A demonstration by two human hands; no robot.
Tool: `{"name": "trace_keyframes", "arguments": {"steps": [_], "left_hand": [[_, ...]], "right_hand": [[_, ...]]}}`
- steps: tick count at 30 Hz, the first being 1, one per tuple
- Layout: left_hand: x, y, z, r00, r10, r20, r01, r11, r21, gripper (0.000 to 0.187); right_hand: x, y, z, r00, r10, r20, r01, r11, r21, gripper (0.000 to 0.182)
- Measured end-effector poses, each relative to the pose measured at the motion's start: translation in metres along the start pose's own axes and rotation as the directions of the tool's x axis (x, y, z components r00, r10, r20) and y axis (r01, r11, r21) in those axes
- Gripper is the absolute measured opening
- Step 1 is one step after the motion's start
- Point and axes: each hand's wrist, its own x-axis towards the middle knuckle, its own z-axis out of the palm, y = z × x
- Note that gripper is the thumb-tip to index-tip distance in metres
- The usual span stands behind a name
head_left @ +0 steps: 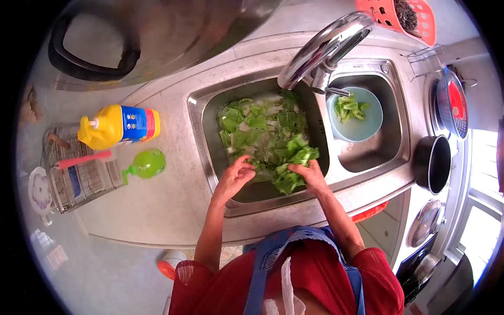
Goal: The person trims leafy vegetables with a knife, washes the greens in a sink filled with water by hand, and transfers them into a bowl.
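Observation:
Water and many loose leafy greens [252,134] fill the large left basin of the steel sink [202,157]. My right hand [312,177] is closed around a bunch of leafy greens [295,167] over the basin's near right side. Over the near left part of the same basin is my left hand [237,177], its fingers apart and nothing visible in them. In the smaller right basin sits a light blue bowl [356,130], which holds some pieces of greens [350,108].
A chrome faucet [328,50] arches over the divider. On the left counter stand a yellow jug [107,127], a green bottle [149,163] and a wire rack [100,181]. A dark pot [432,164] and a colander [450,105] are at the right.

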Motion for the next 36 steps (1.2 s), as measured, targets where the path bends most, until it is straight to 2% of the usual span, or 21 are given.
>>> {"name": "trace_keyframes", "arguments": {"steps": [3, 5, 9, 11, 13, 14, 17, 19, 21, 22, 24, 25, 26, 27, 28, 29, 30, 31, 33, 35, 36], "left_hand": [[0.013, -0.035, -0.001, 0.999, -0.014, -0.034, 0.016, 0.997, 0.072, 0.048], [0.026, -0.071, 0.003, 0.989, -0.139, -0.040, 0.144, 0.972, 0.186, 0.048], [0.033, -0.107, 0.013, 0.990, -0.128, -0.058, 0.139, 0.950, 0.278, 0.045], [0.032, -0.110, 0.015, 0.986, -0.151, -0.074, 0.168, 0.898, 0.408, 0.045], [0.033, -0.119, 0.016, 0.985, -0.156, -0.070, 0.171, 0.883, 0.438, 0.046], [0.033, -0.122, 0.016, 0.986, -0.157, -0.063, 0.168, 0.867, 0.469, 0.046], [0.034, -0.123, 0.016, 0.988, -0.138, -0.064, 0.151, 0.823, 0.548, 0.049], [0.035, -0.109, 0.016, 0.983, -0.172, -0.060, 0.175, 0.804, 0.568, 0.051], [0.042, -0.092, 0.015, 0.977, -0.202, -0.063, 0.200, 0.786, 0.585, 0.052], [0.047, -0.084, 0.012, 0.977, -0.199, -0.071, 0.201, 0.775, 0.599, 0.054], [0.058, -0.079, 0.002, 0.975, -0.204, -0.084, 0.212, 0.759, 0.616, 0.057], [0.066, -0.081, -0.003, 0.984, -0.115, -0.132, 0.172, 0.787, 0.592, 0.059], [0.076, -0.082, -0.009, 0.983, -0.026, -0.181, 0.127, 0.811, 0.571, 0.062], [0.089, -0.083, -0.015, 0.983, -0.025, -0.184, 0.128, 0.808, 0.575, 0.062], [0.103, -0.083, -0.022, 0.964, 0.139, -0.227, 0.061, 0.713, 0.699, 0.069], [0.118, -0.080, -0.029, 0.922, 0.306, -0.236, 0.012, 0.589, 0.808, 0.076], [0.132, -0.073, -0.035, 0.924, 0.307, -0.227, 0.007, 0.581, 0.814, 0.076], [0.146, -0.064, -0.040, 0.924, 0.279, -0.263, 0.054, 0.584, 0.810, 0.082], [0.168, -0.045, -0.038, 0.922, 0.257, -0.288, 0.090, 0.581, 0.809, 0.090], [0.179, -0.030, -0.030, 0.950, 0.103, -0.295, 0.215, 0.468, 0.857, 0.098], [0.184, -0.037, -0.025, 0.947, 0.143, -0.289, 0.180, 0.509, 0.842, 0.096]], "right_hand": [[-0.017, -0.030, -0.017, 0.996, -0.084, -0.016, 0.085, 0.973, 0.215, 0.039], [-0.035, -0.061, -0.024, 0.984, -0.169, -0.063, 0.180, 0.927, 0.328, 0.043], [-0.052, -0.096, -0.066, 0.886, -0.260, -0.384, 0.414, 0.816, 0.403, 0.052], [-0.053, -0.123, -0.090, 0.808, -0.327, -0.491, 0.531, 0.766, 0.363, 0.054], [-0.045, -0.145, -0.108, 0.740, -0.496, -0.455, 0.661, 0.663, 0.351, 0.053], [-0.035, -0.152, -0.114, 0.741, -0.494, -0.454, 0.659, 0.665, 0.352, 0.053], [0.021, -0.156, -0.137, 0.465, -0.665, -0.585, 0.781, 0.619, -0.083, 0.053], [0.058, -0.149, -0.166, 0.555, -0.790, -0.260, 0.588, 0.594, -0.549, 0.053], [0.090, -0.127, -0.199, 0.510, -0.860, -0.011, 0.335, 0.211, -0.918, 0.051], [0.100, -0.117, -0.216, 0.603, -0.797, -0.036, 0.169, 0.172, -0.970, 0.048], [0.084, -0.125, -0.195, 0.579, -0.813, -0.064, 0.224, 0.234, -0.946, 0.046], [0.072, -0.134, -0.176, 0.550, -0.830, -0.094, 0.274, 0.286, -0.918, 0.043], [0.063, -0.137, -0.148, 0.539, -0.822, -0.186, 0.417, 0.452, -0.789, 0.036], [0.057, -0.137, -0.123, 0.608, -0.784, -0.125, 0.530, 0.518, -0.672, 0.033], [0.051, -0.136, -0.098, 0.661, -0.748, -0.053, 0.615, 0.581, -0.533, 0.030], [0.048, -0.132, -0.066, 0.738, -0.673, 0.045, 0.610, 0.637, -0.471, 0.027], [0.051, -0.128, -0.037, 0.810, -0.559, 0.178, 0.572, 0.686, -0.449, 0.032], [0.067, -0.117, -0.020, 0.842, -0.487, 0.233, 0.527, 0.648, -0.551, 0.040], [0.129, -0.086, -0.012, 0.639, -0.651, 0.411, 0.583, 0.061, -0.810, 0.064], [0.206, -0.044, -0.022, 0.704, -0.580, 0.410, 0.511, 0.013, -0.859, 0.076], [0.219, -0.027, -0.020, 0.768, -0.503, 0.395, 0.455, -0.005, -0.890, 0.078]]}}
